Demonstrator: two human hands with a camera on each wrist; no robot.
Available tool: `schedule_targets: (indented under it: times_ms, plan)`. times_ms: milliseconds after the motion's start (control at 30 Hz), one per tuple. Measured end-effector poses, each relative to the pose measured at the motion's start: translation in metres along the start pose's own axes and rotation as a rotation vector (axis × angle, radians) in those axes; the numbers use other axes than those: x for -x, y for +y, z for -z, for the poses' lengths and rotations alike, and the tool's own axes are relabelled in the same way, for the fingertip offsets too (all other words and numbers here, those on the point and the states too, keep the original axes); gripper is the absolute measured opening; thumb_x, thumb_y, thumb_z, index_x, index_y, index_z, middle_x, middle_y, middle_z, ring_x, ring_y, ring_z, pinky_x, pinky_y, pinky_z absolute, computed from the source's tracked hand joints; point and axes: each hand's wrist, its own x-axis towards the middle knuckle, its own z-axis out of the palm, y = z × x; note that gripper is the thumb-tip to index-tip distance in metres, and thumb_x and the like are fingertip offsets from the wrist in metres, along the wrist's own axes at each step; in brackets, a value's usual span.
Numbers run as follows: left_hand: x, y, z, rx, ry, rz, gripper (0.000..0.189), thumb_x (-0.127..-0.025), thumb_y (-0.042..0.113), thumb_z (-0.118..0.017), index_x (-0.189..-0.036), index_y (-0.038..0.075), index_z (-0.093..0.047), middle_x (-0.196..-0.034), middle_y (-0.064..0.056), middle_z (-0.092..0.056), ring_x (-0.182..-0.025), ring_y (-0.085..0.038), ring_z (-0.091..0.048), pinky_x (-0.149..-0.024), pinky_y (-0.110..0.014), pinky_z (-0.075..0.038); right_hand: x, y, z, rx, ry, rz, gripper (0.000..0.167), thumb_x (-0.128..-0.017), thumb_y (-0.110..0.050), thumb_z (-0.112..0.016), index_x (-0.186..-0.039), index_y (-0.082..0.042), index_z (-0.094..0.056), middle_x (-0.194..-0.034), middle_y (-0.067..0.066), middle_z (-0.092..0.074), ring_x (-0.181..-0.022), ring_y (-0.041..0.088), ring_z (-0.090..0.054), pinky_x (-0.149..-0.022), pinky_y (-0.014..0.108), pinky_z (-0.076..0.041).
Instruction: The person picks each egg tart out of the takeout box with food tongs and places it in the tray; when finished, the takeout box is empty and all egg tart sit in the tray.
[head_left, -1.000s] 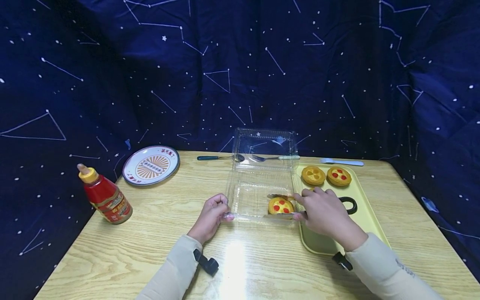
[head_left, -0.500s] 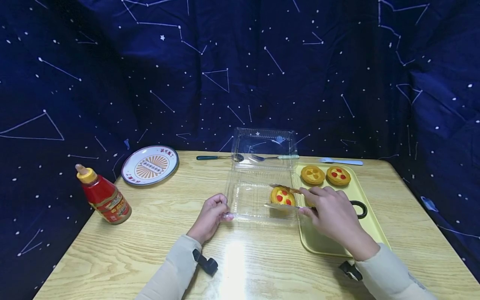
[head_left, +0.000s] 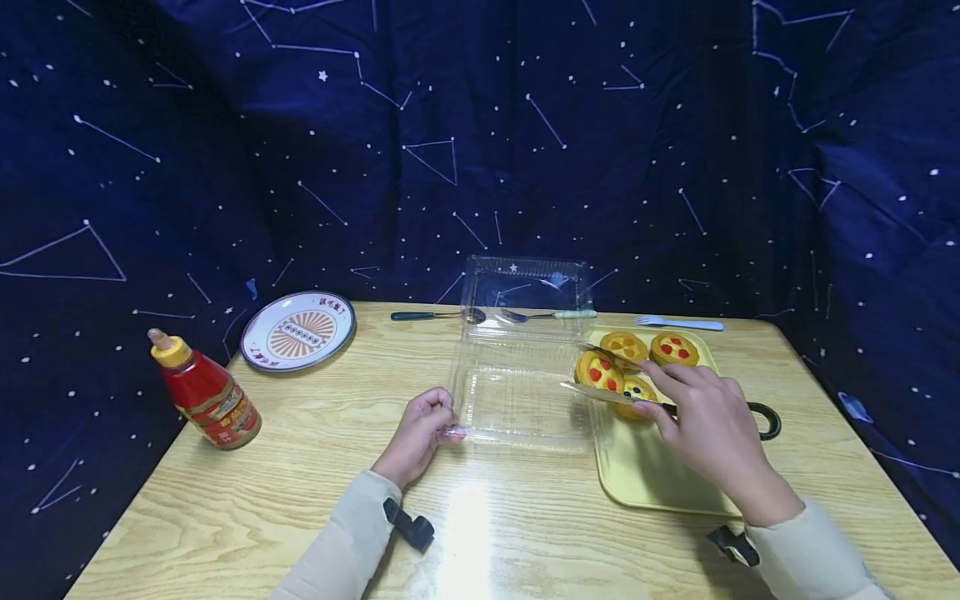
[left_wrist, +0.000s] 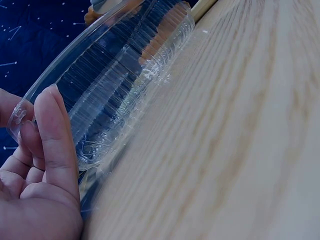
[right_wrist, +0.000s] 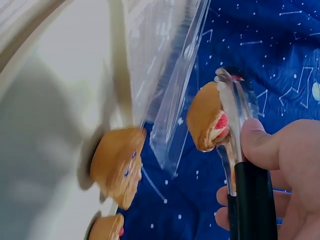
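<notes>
My left hand [head_left: 420, 433] pinches the near-left rim of a clear plastic clamshell box [head_left: 517, 417], whose lid stands raised behind it; the left wrist view shows thumb and fingers at the rim. My right hand [head_left: 712, 421] grips black-handled metal tongs [right_wrist: 254, 200]. Between the tongs' tips is an egg tart with red dots [right_wrist: 204, 115], held up near the box's right side. Below and beside it, on the yellow tray [head_left: 660, 479], sits a blue-dotted tart [right_wrist: 116, 157], partly covered by the tongs in the head view.
At the tray's back are a plain-topped tart [head_left: 623, 347] and another red-dotted tart [head_left: 674, 349]. A spoon [head_left: 427, 316], a fork [head_left: 555, 315] and a pale blue fork [head_left: 678, 322] lie along the back edge. Left stand a plate [head_left: 298, 331] and a red sauce bottle [head_left: 213, 396].
My right hand has lifted the red-dotted tart with the tongs out of the box's near-right corner and carried it right, to the tray's left edge. My left hand stays at the rim.
</notes>
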Motion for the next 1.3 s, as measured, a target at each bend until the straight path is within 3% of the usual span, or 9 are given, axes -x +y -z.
schedule_targets:
  times_ms: [533,900,1300]
  plan:
    - [0.0,0.0,-0.002,0.003,0.004,0.001,0.013,-0.081,-0.008,-0.046,-0.079,0.005,-0.044,-0.069,0.0,-0.041,-0.064,-0.011,-0.058,-0.061,-0.022,-0.059,0.032,0.053,0.017,0.042,0.059,-0.115,0.059,-0.077,-0.029,-0.081,-0.129,-0.008,-0.063,-0.114,0.018,-0.065,-0.097,0.043,-0.06,-0.066,0.06,-0.042]
    - [0.001,0.001,-0.001,-0.002,0.01,0.0,0.013,-0.08,-0.008,-0.047,-0.079,0.004,-0.044,-0.07,0.0,-0.04,-0.063,-0.011,-0.059,-0.061,-0.021,-0.058,0.056,0.089,0.014,0.037,0.004,-0.205,0.059,-0.08,-0.03,-0.081,-0.129,-0.003,-0.061,-0.111,0.025,-0.063,-0.084,0.05,-0.058,-0.057,0.064,-0.041]
    - [0.001,0.001,-0.002,0.01,0.003,0.0,0.014,-0.08,-0.009,-0.046,-0.079,0.005,-0.045,-0.068,0.001,-0.042,-0.062,-0.011,-0.059,-0.06,-0.02,-0.058,0.069,0.108,-0.006,-0.016,-0.113,-0.295,0.061,-0.088,-0.036,-0.073,-0.134,0.0,-0.056,-0.118,0.033,-0.058,-0.094,0.058,-0.054,-0.058,0.066,-0.041]
